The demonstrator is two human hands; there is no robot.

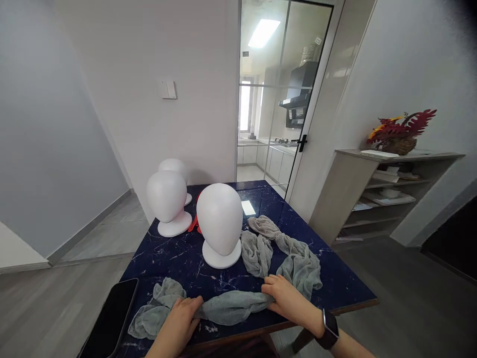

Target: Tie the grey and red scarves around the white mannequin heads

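A long grey-green scarf (234, 307) lies bunched along the near edge of the table, gathered between my two hands. My left hand (183, 314) is closed round it at the left, and one loose end spreads out beyond that hand. At the right, my right hand (278, 294) grips the scarf too, with the rest folding back across the table in crumpled loops. Just behind the stretched middle stands a white mannequin head (219, 219) on a round base, beside the folds. A dark smartwatch (328, 329) is on my right wrist.
Two more white heads, one nearer (167, 196) and one behind it (174, 166), stand at the back left. Something red (194, 223) lies between the heads. A black phone (110, 318) rests at the front left corner of the dark blue marbled table (337, 283). A shelf (357, 199) stands right.
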